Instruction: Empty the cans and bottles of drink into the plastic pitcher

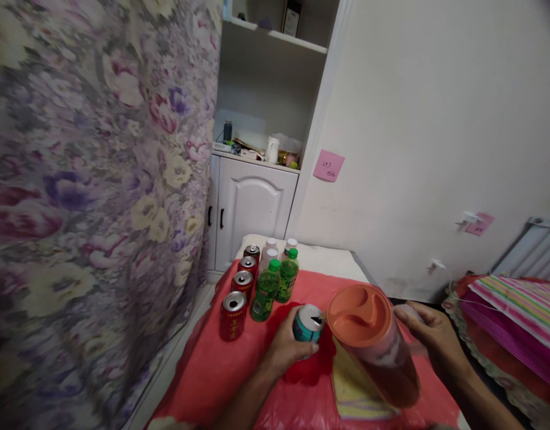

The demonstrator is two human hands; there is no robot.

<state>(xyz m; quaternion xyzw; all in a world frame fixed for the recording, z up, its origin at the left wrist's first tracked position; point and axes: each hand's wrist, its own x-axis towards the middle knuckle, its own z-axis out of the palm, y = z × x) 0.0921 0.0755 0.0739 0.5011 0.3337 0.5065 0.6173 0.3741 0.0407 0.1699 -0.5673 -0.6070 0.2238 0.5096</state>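
Observation:
My left hand [284, 345] is wrapped around a teal drink can [307, 329] with a silver top and an open mouth. My right hand [429, 331] grips the handle of a clear pitcher [393, 361] with an orange lid [359, 315]. The pitcher leans left, its lid close beside the can, and holds reddish-brown liquid with foam near the top. Whether liquid passes between pitcher and can, I cannot tell. A folded yellow cloth [353, 388] lies on the table, partly hidden by the pitcher.
On the red-covered table [198, 382], several red and dark cans [233, 319] stand in a row at left, beside green bottles [264, 292] and white-capped bottles [270, 248]. A floral curtain [100, 179] hangs at left. Behind are a white cabinet [252, 203] and a wall; a bed [521, 316] is at right.

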